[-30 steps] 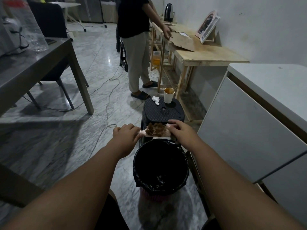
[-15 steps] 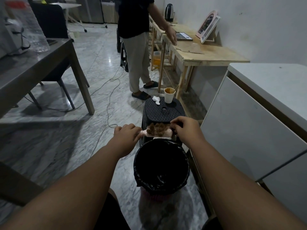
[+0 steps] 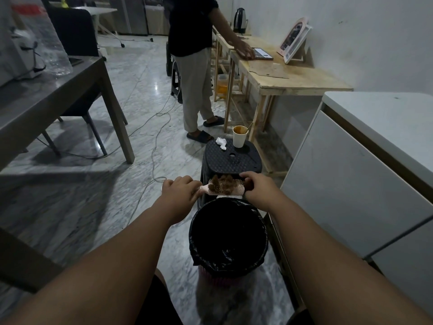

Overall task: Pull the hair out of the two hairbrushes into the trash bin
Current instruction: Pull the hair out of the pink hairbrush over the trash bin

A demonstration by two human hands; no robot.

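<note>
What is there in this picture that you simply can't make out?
All from the head view:
- Inside of the trash bin: the black liner and dim light hide whether any hair has landed.
- Second hairbrush: not visible anywhere.
- Handle of the pink hairbrush: covered by the left hand.
- Right hand fingertips: hidden behind the brush end, so what they pinch is unclear.
- Paper cup contents: too small to name.
</note>
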